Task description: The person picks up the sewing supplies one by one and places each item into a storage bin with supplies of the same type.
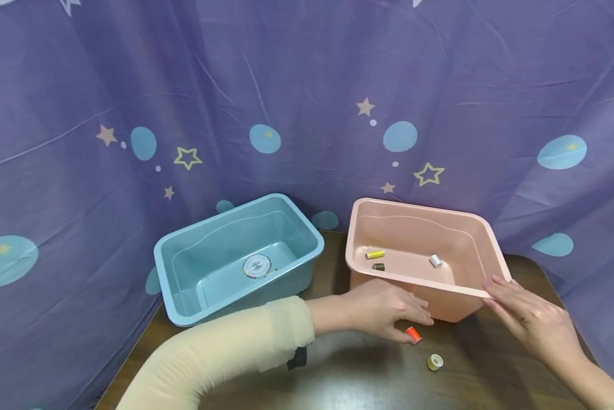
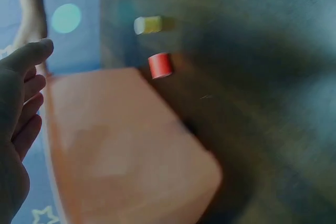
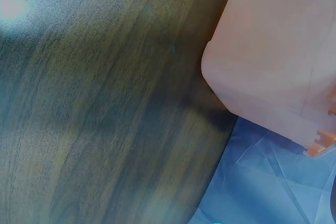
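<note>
From where I stood, the red spool lay on the brown table, just outside the near wall of the pink bin. Its long axis seemed to slant in the head view, one end up and left toward the bin, the other down and right.

The left hand hung over it, fingers loosely extended and parted from the thumb, holding nothing. From the head view the thumb overlapped the spool; in the left wrist view they were apart. The right hand gripped the bin's near right corner, fingers over the rim and thumb outside.

Nearer the person sat a gold spool, pale round end facing right; I couldn't tell whether it stood or lay. Inside the bin, a yellow spool and a dark green spool pointed roughly left to right, while a white spool slanted down to the right. A beaded disc rested in the blue bin.
</note>
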Tool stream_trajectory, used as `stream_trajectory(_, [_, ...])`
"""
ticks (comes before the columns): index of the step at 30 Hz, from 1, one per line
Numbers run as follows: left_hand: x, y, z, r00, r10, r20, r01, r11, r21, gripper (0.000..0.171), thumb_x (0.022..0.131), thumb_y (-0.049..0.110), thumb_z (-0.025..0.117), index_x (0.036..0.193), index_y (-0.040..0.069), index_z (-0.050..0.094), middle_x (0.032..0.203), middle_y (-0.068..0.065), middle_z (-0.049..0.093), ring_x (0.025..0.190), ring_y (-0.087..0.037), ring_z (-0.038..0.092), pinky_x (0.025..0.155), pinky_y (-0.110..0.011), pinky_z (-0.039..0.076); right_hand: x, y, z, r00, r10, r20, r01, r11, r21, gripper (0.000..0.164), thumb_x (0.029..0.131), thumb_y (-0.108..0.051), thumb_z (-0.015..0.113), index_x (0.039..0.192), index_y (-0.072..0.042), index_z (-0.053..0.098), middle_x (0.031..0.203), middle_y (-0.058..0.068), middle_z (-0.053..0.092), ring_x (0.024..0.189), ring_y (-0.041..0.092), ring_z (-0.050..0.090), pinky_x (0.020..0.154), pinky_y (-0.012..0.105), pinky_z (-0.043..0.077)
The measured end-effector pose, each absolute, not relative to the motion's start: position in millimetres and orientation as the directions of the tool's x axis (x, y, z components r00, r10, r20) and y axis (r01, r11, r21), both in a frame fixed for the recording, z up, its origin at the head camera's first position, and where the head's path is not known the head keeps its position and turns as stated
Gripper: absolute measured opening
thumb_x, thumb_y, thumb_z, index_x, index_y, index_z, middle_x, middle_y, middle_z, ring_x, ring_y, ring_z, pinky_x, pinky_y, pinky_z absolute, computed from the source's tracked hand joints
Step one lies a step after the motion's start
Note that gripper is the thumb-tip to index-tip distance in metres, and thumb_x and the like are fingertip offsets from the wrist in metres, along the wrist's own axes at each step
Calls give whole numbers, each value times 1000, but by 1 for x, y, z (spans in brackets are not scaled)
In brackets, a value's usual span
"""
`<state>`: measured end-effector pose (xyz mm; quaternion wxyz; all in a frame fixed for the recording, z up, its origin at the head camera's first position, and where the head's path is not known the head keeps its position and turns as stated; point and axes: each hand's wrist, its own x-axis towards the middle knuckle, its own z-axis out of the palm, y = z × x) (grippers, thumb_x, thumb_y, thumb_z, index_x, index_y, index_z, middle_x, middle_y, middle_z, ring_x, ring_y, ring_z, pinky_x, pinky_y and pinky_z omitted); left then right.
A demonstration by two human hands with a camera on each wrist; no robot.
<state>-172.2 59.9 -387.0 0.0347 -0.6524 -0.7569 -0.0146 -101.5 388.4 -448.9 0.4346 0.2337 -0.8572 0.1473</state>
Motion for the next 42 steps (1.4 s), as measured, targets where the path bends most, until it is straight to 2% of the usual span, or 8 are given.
stream_trajectory(6, [-168,60,-413,-176,981,77,984,174,29,51,96,51,79,142,32,71,144,18,66,136,7,55,101,-10,47,-103,387,-448,-510,-275,815,-540,840,-54,46,108,-57,55,131,-24,79,142,-24,58,137,-12,49,117,12,33])
stream_trajectory(9, [-168,61,-422,-196,977,84,980,192,51,53,95,51,79,143,33,70,145,20,65,137,9,53,99,-11,47,-103,388,-448,-509,-280,814,-545,837,-53,47,108,-56,55,130,-23,79,142,-24,58,137,-12,49,117,13,33])
stream_trajectory(13, [-168,61,-431,-231,969,89,971,224,83,56,95,51,80,146,33,68,147,20,63,138,8,53,101,-11,46,-102,388,-448,-513,-280,812,-543,838,-54,49,108,-57,54,127,-21,81,142,-25,57,137,-12,49,117,11,33])
stream_trajectory(18, [-171,64,-444,-264,960,99,961,253,110,58,93,51,81,147,32,67,149,21,62,138,7,52,104,-10,44,-102,389,-449,-525,-272,807,-528,847,-58,48,107,-60,54,130,-27,79,142,-26,58,137,-14,48,116,9,31])
stream_trajectory(26, [-178,69,-467,-283,952,114,954,267,139,62,91,52,83,148,32,66,149,22,61,138,10,52,99,-10,46,-102,389,-449,-532,-264,804,-517,854,-62,46,106,-61,55,131,-31,78,138,-23,61,136,-15,48,114,7,29])
stream_trajectory(31, [-183,73,-478,-293,951,99,946,274,173,61,92,50,83,148,31,66,149,21,62,136,10,53,100,-11,46,-102,390,-449,-531,-269,804,-520,853,-57,47,106,-61,55,129,-29,80,137,-22,62,136,-14,49,115,7,30])
stream_trajectory(42, [-187,82,-502,-307,951,41,943,298,151,59,94,50,81,148,34,65,149,23,61,135,11,53,102,-11,45,-102,390,-449,-540,-264,800,-515,855,-66,47,106,-61,55,129,-29,80,137,-21,62,136,-14,49,115,8,30])
